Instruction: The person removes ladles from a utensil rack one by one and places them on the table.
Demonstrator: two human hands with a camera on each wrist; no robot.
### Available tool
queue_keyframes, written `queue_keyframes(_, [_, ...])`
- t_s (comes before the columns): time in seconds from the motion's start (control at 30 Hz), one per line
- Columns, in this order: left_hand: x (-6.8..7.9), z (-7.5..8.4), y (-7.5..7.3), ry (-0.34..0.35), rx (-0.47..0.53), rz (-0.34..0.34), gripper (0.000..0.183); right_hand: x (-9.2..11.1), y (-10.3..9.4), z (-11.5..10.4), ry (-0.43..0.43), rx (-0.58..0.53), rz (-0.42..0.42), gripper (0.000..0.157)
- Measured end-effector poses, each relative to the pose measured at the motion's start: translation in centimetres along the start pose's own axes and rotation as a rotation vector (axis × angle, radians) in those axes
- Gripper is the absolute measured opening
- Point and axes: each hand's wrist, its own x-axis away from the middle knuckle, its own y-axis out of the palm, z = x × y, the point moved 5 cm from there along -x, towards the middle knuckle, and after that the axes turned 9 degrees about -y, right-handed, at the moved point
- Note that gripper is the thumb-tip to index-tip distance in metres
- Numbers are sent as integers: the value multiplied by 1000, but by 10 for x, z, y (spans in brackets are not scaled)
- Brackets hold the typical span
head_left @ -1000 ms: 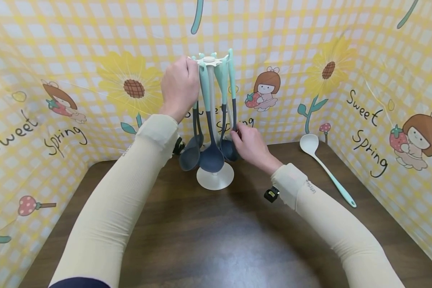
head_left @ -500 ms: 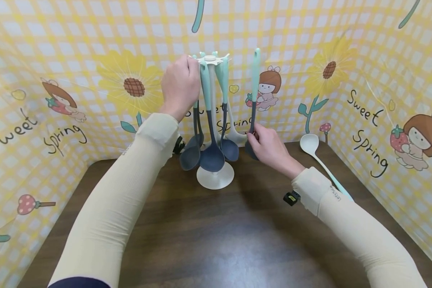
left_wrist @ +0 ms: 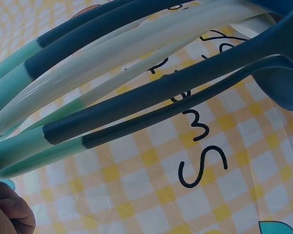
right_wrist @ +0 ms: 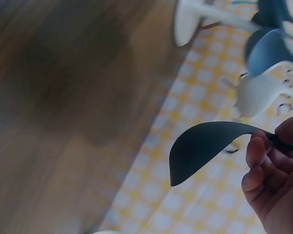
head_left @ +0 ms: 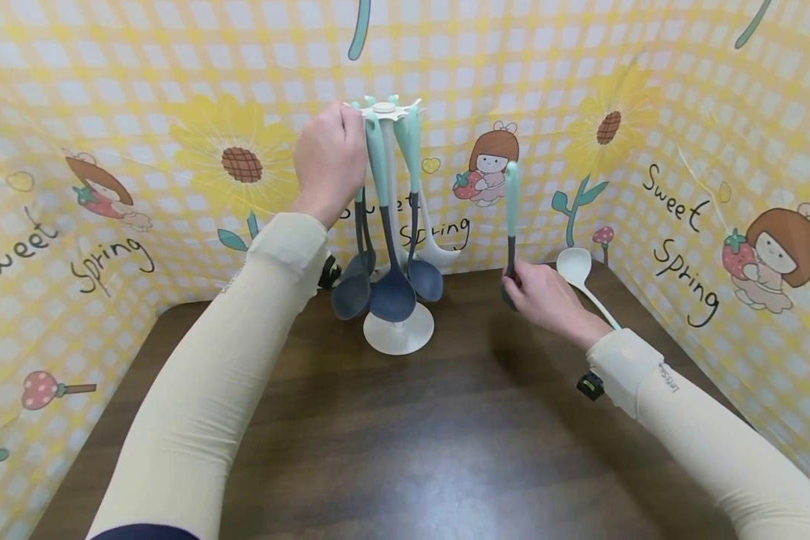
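My left hand (head_left: 331, 161) grips the white utensil rack (head_left: 400, 339) by the left side of its top; the fingers' far side is hidden. From the rack hang several dark blue-grey spoons and ladles with mint handles, one of them a spoon (head_left: 393, 296) at the front, plus a white ladle (head_left: 439, 255) behind. To the right of the rack, my right hand (head_left: 547, 296) pinches a cooking spoon (right_wrist: 200, 146) low on its dark neck. Its mint handle (head_left: 511, 199) points up. In the right wrist view its curved bowl shows side-on, off the rack.
A white ladle (head_left: 574, 264) with a mint handle lies on the brown wooden table (head_left: 378, 450) at the back right, partly behind my right wrist. Yellow checked cloth (head_left: 297, 60) walls the table at the back and sides.
My right hand has drawn the cooking spoon away from the rack, to the right and then lower. My left hand has stayed at the rack's top.
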Motion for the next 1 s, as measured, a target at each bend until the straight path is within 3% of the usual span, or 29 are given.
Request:
queue_keyframes(0.27, [1, -2, -3, -4, -7, 5, 42, 9, 13, 29, -65, 127, -67, 10])
queue_keyframes(0.6, [1, 1, -2, 13, -11, 5, 42, 19, 31, 57, -267, 361, -80, 16])
queue_keyframes(1.0, [1, 2, -2, 9, 4, 0, 41, 21, 51, 78, -294, 438, -215, 12])
